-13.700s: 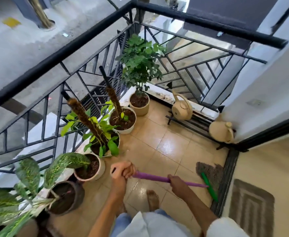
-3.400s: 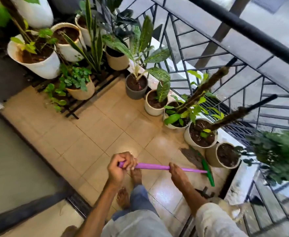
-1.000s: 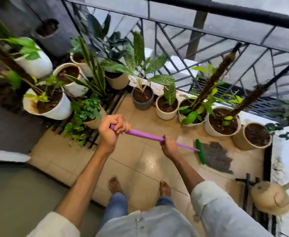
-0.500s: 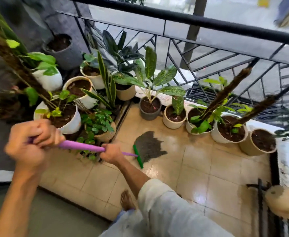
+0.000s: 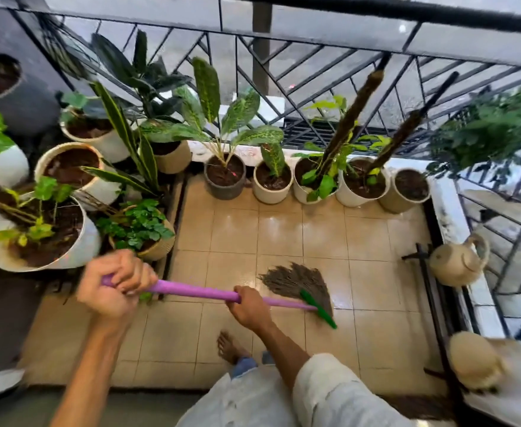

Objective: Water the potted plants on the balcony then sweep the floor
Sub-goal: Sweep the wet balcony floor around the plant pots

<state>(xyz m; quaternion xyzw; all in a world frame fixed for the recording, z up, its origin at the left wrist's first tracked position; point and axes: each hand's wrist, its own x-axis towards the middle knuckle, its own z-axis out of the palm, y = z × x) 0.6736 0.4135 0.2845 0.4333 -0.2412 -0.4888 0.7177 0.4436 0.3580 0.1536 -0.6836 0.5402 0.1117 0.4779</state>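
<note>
Broom (image 5: 287,295) sits low over the tiled floor (image 5: 284,232), purple handle running left to right, bristles fanned on the tiles near centre, green collar at the head. Left hand (image 5: 116,286) clenched around the handle's top end; right hand (image 5: 250,308) gripping mid-shaft. Bare foot (image 5: 230,346) just below the right hand. Potted plants (image 5: 271,180) line the black railing (image 5: 376,53) and left side. Beige watering can (image 5: 458,261) at the right edge.

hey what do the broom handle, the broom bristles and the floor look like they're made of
Broom handle: smooth matte purple, probably plastic or plastic-coated. Bristles: thin brown-grey strands, likely natural grass or fibre. Floor: glossy beige tiles with grout lines, apparently glazed ceramic.
</note>
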